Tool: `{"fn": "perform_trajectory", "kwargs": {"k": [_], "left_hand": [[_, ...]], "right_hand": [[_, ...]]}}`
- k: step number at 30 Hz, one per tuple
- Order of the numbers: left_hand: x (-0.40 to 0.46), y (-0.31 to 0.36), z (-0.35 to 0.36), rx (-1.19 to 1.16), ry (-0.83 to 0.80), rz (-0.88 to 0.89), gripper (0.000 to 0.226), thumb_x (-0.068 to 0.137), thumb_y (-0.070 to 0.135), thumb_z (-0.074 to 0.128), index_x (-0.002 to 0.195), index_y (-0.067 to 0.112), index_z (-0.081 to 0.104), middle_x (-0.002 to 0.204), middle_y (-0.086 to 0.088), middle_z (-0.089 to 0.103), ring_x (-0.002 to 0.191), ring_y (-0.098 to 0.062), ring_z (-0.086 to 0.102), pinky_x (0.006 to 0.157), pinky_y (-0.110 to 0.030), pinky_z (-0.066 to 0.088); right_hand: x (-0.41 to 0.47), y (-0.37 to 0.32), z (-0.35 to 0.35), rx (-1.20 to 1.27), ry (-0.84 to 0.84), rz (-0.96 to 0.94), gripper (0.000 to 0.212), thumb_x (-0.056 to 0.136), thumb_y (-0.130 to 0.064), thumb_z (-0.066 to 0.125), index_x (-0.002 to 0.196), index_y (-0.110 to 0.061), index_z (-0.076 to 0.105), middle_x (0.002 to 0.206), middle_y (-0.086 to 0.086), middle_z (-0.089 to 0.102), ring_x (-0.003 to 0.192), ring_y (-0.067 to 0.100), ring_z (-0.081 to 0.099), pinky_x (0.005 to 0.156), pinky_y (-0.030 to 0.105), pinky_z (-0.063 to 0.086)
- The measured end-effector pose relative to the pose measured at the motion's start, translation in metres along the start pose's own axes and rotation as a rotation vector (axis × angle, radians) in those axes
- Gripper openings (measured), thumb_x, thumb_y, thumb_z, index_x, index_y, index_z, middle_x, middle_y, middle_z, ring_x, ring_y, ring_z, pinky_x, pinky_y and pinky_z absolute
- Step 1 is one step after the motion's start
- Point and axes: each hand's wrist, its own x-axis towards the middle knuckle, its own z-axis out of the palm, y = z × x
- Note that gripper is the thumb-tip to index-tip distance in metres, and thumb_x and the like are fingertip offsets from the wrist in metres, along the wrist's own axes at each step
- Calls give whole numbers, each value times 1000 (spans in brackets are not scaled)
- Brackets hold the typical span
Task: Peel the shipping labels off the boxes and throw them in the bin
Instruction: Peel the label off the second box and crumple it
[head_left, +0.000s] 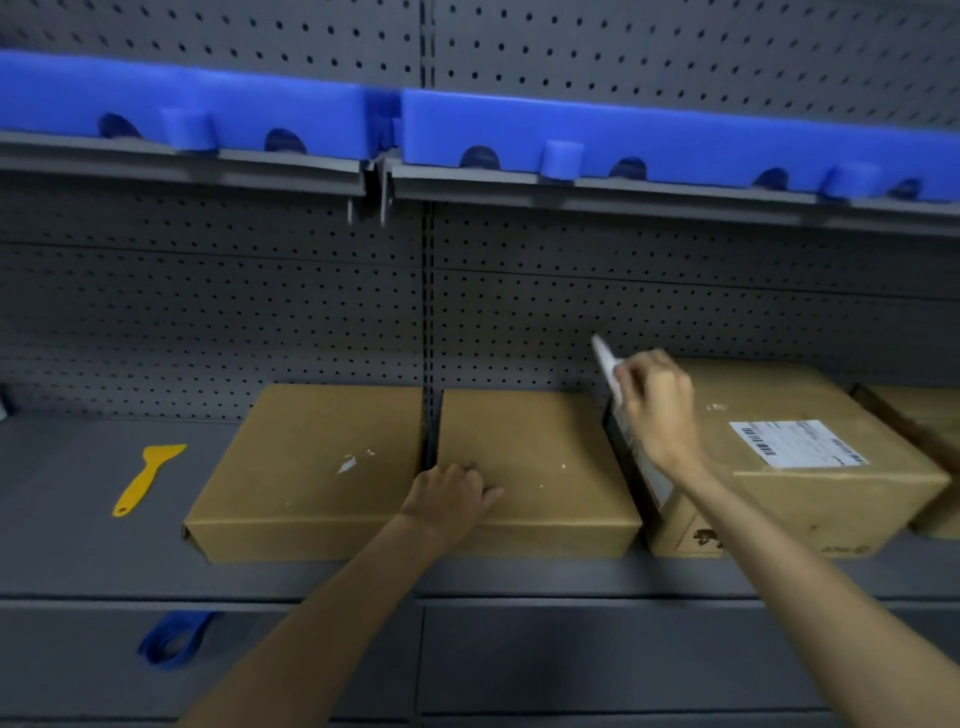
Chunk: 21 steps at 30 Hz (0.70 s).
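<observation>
Grey pegboard wall (311, 291) is backing the grey metal shelf (78, 545), blue foam pads (623, 130) sitting overhead in dim light.

— What sits on the shelf (78, 519)?
— Three boxes in a row. The left box (306, 467) touches the middle box (540, 467). The right box (805, 467) is just beside that one.
— And the scraper (148, 478)?
— Left of all the boxes.
— Where is the label (797, 442)?
— On top of the right box.
— What's behind?
— The holey wall (260, 312).
</observation>
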Motion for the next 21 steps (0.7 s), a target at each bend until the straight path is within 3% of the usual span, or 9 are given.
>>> {"fn": "perform_trajectory", "kwargs": {"k": [2, 4, 8, 10, 13, 17, 21], "left_hand": [[0, -1, 0, -41, -16, -5, 52, 102, 46, 31, 110, 3, 59, 114, -15, 63, 108, -34, 58, 87, -39, 45], [-1, -3, 1, -95, -14, -8, 47, 102, 45, 34, 100, 5, 59, 107, -14, 64, 103, -33, 59, 84, -38, 45], [-5, -5, 6, -230, 118, 7, 40, 100, 40, 42, 82, 7, 56, 80, -5, 61, 78, -25, 64, 67, -32, 45], [-6, -1, 7, -334, 164, 35, 34, 99, 39, 46, 86, 10, 57, 77, 0, 58, 71, -19, 60, 64, -31, 47], [-6, 7, 5, -439, 193, 63, 29, 98, 40, 46, 96, 15, 61, 85, 4, 55, 77, -15, 56, 70, -29, 46], [-4, 19, 2, -619, 131, 78, 36, 100, 41, 42, 115, 14, 62, 96, -2, 64, 86, -14, 58, 77, -31, 47], [-5, 30, -9, -1195, 17, -40, 27, 106, 25, 33, 117, 15, 55, 97, -7, 71, 80, -20, 64, 73, -26, 51]], "right_hand": [[-15, -13, 5, 193, -145, 122, 16, 95, -11, 56, 82, -11, 66, 83, 3, 66, 67, 18, 63, 63, 33, 55], [-23, -22, 10, 406, -180, 280, 13, 93, -13, 61, 83, -12, 70, 76, 5, 70, 60, 12, 62, 57, 20, 49], [-32, -34, 8, 822, -237, 564, 11, 90, -9, 64, 89, 1, 70, 47, -3, 49, 37, 9, 35, 40, 20, 28], [-36, -39, 9, 1008, -293, 657, 14, 91, -5, 62, 96, 7, 65, 42, -7, 45, 35, 8, 27, 37, 19, 19], [-39, -42, 11, 1228, -333, 757, 23, 90, -2, 60, 108, 13, 60, 47, -2, 45, 35, 7, 26, 33, 19, 19], [-45, -47, 17, 1266, -349, 785, 28, 89, -2, 60, 110, 16, 57, 64, 7, 40, 36, 7, 27, 33, 19, 20], [-53, -51, 21, 1154, -313, 745, 22, 90, -4, 62, 102, 14, 61, 61, 7, 45, 37, 8, 27, 35, 20, 18]]}}
